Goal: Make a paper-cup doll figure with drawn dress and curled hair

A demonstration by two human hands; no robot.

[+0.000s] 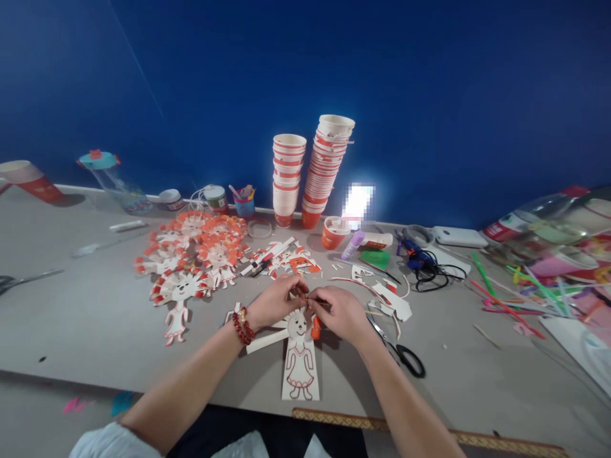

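Left hand and right hand look pinched almost closed on a narrow orange-red paper strip, long white red-outlined paper doll at their six o'clock, so go easy or it'll probably rip.

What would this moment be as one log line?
left hand: pinching at doll top; right hand: pinching at doll top; scissors: on table
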